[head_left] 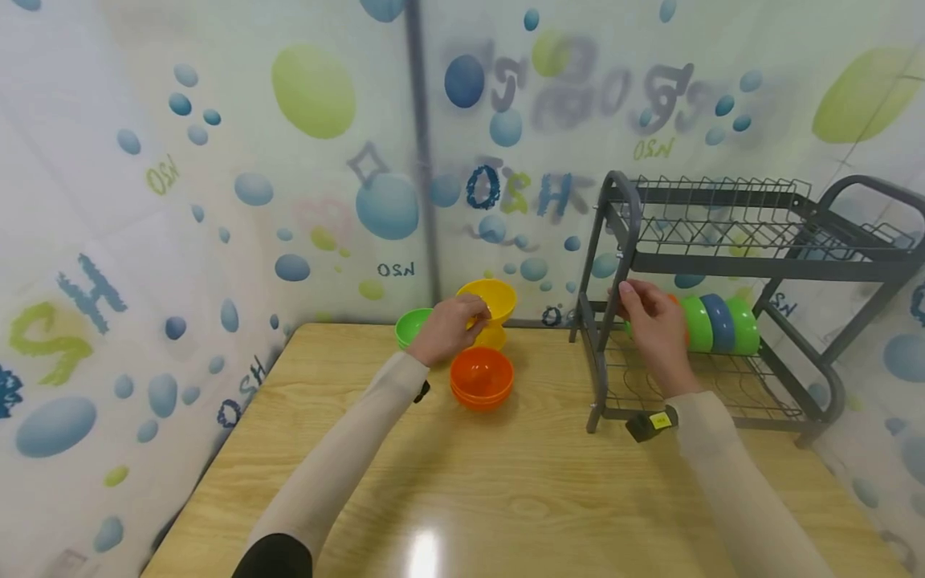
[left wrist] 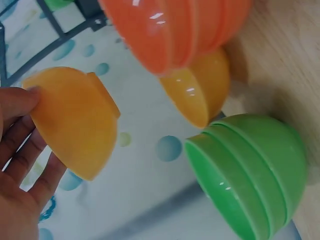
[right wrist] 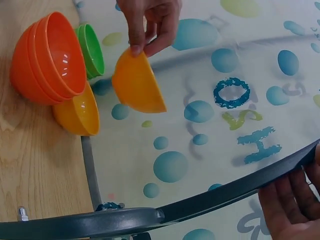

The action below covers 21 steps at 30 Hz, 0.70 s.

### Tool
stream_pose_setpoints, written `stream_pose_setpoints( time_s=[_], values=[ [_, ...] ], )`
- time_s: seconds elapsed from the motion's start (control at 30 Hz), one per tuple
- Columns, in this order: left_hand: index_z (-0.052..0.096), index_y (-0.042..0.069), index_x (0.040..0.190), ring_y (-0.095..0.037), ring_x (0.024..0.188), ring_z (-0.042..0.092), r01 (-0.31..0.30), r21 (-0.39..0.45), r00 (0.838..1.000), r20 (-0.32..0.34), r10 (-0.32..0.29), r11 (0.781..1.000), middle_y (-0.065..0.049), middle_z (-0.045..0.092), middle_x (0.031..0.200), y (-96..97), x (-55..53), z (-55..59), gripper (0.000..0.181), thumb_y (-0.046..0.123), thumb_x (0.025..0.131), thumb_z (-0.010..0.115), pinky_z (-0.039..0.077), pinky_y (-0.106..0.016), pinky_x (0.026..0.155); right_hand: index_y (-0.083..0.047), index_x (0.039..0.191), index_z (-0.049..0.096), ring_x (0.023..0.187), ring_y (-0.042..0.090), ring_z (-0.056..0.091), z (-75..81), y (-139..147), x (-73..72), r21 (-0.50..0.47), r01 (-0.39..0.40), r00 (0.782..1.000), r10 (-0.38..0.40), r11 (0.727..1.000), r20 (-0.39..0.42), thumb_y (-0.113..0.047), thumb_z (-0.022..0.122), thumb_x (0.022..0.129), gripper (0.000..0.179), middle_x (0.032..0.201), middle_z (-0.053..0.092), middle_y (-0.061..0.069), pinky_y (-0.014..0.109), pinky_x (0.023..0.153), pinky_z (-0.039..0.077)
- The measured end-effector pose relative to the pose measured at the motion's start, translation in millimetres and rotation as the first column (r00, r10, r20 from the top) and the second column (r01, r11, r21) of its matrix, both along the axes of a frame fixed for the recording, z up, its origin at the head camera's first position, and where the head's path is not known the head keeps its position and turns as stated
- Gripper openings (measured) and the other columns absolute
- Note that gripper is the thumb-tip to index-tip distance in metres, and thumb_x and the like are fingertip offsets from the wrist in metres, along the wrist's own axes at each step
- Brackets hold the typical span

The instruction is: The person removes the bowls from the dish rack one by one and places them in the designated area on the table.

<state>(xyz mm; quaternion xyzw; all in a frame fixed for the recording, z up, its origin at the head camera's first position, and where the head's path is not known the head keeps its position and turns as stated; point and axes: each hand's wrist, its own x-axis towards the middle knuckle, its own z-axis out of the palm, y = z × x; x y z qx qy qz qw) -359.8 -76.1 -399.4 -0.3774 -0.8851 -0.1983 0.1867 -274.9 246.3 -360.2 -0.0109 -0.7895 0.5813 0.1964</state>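
Note:
My left hand [head_left: 446, 327] pinches a yellow bowl [head_left: 497, 299] by its rim, thumb on one side and fingers on the other. The left wrist view shows this bowl [left wrist: 75, 120] held up off the table. Below it, another yellow bowl [right wrist: 80, 112] stands on the table, partly hidden by the stacked orange bowls [head_left: 482, 385]. Green bowls [head_left: 411, 327], also stacked, stand just left of my left hand. My right hand [head_left: 656, 329] grips the dark front post of the two-tier dish rack [head_left: 636, 261] on its left side.
On the rack's lower tier, an orange, a blue and green bowls [head_left: 740, 325] stand on edge in a row. The upper tier is a wire basket [head_left: 723, 217]. A patterned curtain [head_left: 390, 144] hangs behind the wooden table [head_left: 506, 498].

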Motion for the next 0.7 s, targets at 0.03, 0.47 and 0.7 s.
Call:
stream_pose_setpoints(
  time_s=[0.03,0.47,0.7],
  values=[
    [0.076,0.007,0.100,-0.020,0.088,0.066,-0.003,-0.010,1.000,0.000,0.003,1.000,-0.002,0.074,0.097,0.2,-2.3,-2.0,0.007,0.009,0.095,0.072,0.058,-0.031,0.084,-0.010,0.137,0.063,0.102,-0.003,0.068,-0.7,0.8,-0.8,0.009,0.003,1.000,-0.003,1.000,0.000,-0.052,0.054,0.102,0.055,0.124,0.072,0.000,0.019,0.095,0.055],
    [0.079,0.007,0.099,-0.018,0.088,0.070,-0.009,-0.123,0.998,0.062,0.017,0.992,-0.002,0.078,0.097,0.7,-22.7,-25.6,0.009,0.008,0.094,0.072,0.059,-0.034,0.086,-0.008,0.130,0.066,0.100,-0.005,0.068,-6.5,3.0,-4.8,0.018,-0.014,0.999,0.015,1.000,-0.049,-0.044,0.055,0.104,0.045,0.114,0.074,-0.009,0.016,0.093,0.055],
    [0.080,0.009,0.098,-0.019,0.090,0.071,0.007,-0.165,0.997,0.078,0.006,0.986,-0.003,0.079,0.100,-1.2,-32.7,-34.8,0.010,0.006,0.091,0.073,0.059,-0.035,0.088,-0.006,0.129,0.066,0.099,-0.006,0.069,-5.9,0.5,-4.8,0.012,-0.009,0.997,0.010,1.000,-0.076,-0.044,0.056,0.104,0.047,0.113,0.074,-0.008,0.016,0.094,0.055]
  ],
)
